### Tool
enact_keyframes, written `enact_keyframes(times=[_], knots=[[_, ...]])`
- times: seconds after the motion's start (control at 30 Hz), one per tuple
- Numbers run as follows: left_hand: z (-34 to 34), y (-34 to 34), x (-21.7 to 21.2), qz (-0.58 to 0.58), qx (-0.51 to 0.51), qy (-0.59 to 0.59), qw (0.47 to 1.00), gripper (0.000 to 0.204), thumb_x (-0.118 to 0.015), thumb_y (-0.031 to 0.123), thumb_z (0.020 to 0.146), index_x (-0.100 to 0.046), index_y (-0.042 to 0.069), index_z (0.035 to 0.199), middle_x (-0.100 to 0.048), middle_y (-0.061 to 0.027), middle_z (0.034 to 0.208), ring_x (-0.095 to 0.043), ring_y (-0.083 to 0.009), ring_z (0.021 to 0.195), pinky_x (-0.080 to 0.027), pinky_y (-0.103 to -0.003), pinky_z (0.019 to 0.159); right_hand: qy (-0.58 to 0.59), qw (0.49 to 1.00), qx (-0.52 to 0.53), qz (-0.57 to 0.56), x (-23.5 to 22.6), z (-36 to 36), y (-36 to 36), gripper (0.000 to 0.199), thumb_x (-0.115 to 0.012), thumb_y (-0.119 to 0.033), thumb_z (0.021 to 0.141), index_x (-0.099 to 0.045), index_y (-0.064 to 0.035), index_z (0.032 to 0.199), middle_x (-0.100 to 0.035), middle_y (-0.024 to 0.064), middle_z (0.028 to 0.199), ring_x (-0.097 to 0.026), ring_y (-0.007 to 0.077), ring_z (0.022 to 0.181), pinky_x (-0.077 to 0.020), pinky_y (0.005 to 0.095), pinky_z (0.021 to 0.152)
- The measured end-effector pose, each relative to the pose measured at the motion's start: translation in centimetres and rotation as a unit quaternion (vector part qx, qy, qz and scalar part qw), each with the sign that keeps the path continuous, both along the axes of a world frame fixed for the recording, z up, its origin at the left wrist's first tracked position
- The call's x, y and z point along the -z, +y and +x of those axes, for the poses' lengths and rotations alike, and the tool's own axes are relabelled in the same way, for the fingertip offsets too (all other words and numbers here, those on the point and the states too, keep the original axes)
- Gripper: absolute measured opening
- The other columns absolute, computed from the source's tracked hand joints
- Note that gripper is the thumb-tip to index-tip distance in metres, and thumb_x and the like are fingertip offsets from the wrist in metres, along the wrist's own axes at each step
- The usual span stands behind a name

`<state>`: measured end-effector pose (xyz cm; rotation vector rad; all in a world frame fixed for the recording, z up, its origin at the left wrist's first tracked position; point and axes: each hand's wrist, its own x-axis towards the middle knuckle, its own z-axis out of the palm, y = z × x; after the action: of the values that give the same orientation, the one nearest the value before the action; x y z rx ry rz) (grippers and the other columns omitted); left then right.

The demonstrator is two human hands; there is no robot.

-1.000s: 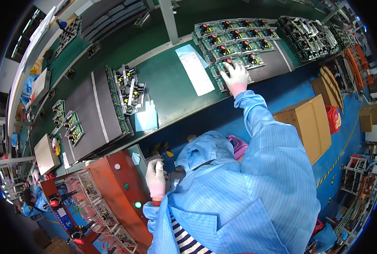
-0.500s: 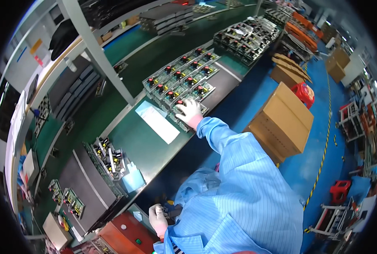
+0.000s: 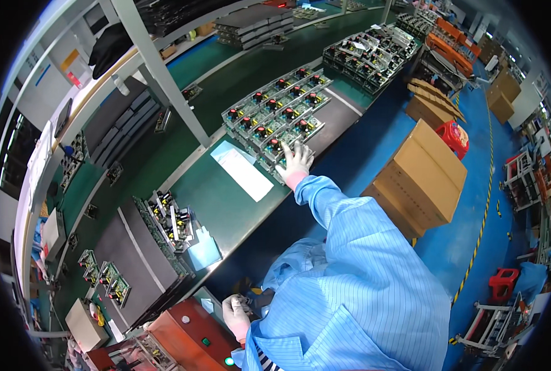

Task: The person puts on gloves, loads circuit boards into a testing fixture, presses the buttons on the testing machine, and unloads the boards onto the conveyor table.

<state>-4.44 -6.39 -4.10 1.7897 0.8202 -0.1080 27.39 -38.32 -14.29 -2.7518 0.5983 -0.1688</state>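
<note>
My right hand (image 3: 296, 162), in a white glove, is stretched out over the near corner of a stack of green circuit boards (image 3: 274, 115) with red and yellow parts. Its fingers are spread and rest on or just above the nearest board; contact is hard to tell. White and pale blue paper sheets (image 3: 245, 174) lie beside that stack on the green bench (image 3: 216, 210). Low by my body is my left hand (image 3: 236, 314), also gloved, its fingers curled. A dark shape lies next to it; what the fingers hold, if anything, is hidden.
More circuit boards (image 3: 170, 219) stand on dark grey trays (image 3: 127, 247) at left, beside a pale blue sheet (image 3: 205, 250). Another board stack (image 3: 371, 55) is farther back. A cardboard box (image 3: 427, 176) stands on the blue floor at right. A red machine (image 3: 189, 331) is at lower left, and a post (image 3: 158, 68) rises behind.
The whole view has shifted slightly, so the bench and boards appear a little further right. My right hand stays at the same stack corner, its fingers more spread. My left hand stays low.
</note>
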Motion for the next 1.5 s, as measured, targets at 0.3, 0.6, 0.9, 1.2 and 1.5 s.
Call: enact_keyframes(times=[0.3, 0.6, 0.9, 1.2, 1.5], knots=[[-0.3, -0.6, -1.6, 0.005, -0.028, -0.024, 0.999, 0.019, -0.051, 0.019, 0.098, -0.061, 0.003, 0.101, -0.061, -0.0059, 0.079, -0.050, -0.0111, 0.056, -0.044, -0.025, 0.051, 0.015, 0.998, -0.052, 0.037, -0.1, -2.3, 0.2, 0.090, -0.066, -0.047, 0.079, -0.017, -0.0356, 0.154, -0.004, 0.0159, 0.163, -0.004, 0.0517, 0.145, -0.0144, 0.0695, 0.112], [-1.7, 0.0, -1.0, -0.028, -0.071, 0.001, 0.997, 0.024, -0.052, 0.024, 0.097, -0.063, 0.004, 0.106, -0.061, -0.0054, 0.086, -0.053, -0.0124, 0.062, -0.046, -0.025, 0.056, -0.133, 0.980, -0.057, -0.138, -0.6, -2.9, -0.4, 0.084, -0.063, -0.052, 0.082, -0.028, -0.0224, 0.152, -0.031, 0.0176, 0.153, -0.033, 0.0450, 0.136, -0.0288, 0.0594, 0.109], [-3.2, 0.1, -1.4, -0.007, -0.164, 0.032, 0.986, 0.023, -0.052, 0.024, 0.098, -0.063, 0.005, 0.106, -0.062, -0.0051, 0.092, -0.055, -0.0121, 0.063, -0.047, -0.025, 0.056, -0.129, 0.867, -0.411, 0.250, -1.4, -1.6, 15.1, 0.044, -0.058, -0.019, 0.091, -0.054, -0.0018, 0.130, -0.060, 0.0159, 0.127, -0.057, 0.0292, 0.118, -0.0420, 0.0350, 0.103], [-5.3, -0.5, -2.0, 0.022, -0.313, 0.046, 0.948, 0.021, -0.053, 0.021, 0.098, -0.064, 0.006, 0.105, -0.063, -0.0050, 0.086, -0.055, -0.0124, 0.059, -0.047, -0.026, 0.055, 0.052, 0.788, -0.493, 0.365, -3.9, 1.8, 30.7, 0.035, -0.050, -0.025, 0.095, -0.062, -0.0056, 0.121, -0.067, 0.0106, 0.117, -0.063, 0.0275, 0.104, -0.0473, 0.0315, 0.094], [-7.0, -2.7, -2.0, 0.021, -0.477, 0.055, 0.877, 0.021, -0.054, 0.023, 0.098, -0.064, 0.006, 0.105, -0.064, -0.0056, 0.088, -0.058, -0.0143, 0.066, -0.048, -0.028, 0.062, 0.041, 0.929, -0.346, 0.121, -2.4, 3.9, 35.4, 0.054, -0.056, -0.035, 0.087, -0.050, -0.0096, 0.134, -0.061, 0.0173, 0.122, -0.061, 0.0352, 0.110, -0.0473, 0.0384, 0.096]])
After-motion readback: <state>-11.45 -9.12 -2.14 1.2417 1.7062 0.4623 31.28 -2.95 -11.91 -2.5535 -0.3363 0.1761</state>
